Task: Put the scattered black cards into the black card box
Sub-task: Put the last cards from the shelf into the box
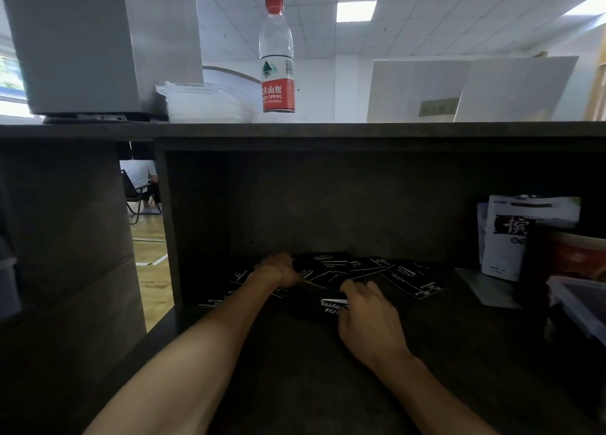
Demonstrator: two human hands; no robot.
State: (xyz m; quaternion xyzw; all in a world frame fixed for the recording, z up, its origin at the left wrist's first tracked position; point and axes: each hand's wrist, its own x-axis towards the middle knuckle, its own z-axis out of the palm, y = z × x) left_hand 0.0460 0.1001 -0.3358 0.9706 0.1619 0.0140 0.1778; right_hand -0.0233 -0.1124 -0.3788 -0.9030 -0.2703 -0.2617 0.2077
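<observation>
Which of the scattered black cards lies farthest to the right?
The black card at the right end of the spread, right of the right hand; its white print faces up, and neither hand touches it.

Shelf unit [328,205]: dark grey board, matt, with a faintly mottled, stone-like finish. Black cards [416,279]: thin card stock, smooth, slight sheen, white print. Black card box [323,303]: looks like card, matt black, white lettering. Water bottle [277,57]: clear glossy plastic, red plastic cap, glossy printed label. Pouch [511,237]: white printed packaging, smooth; paper or film cannot be told. Floor [151,254]: wood-look, light, polished.
</observation>
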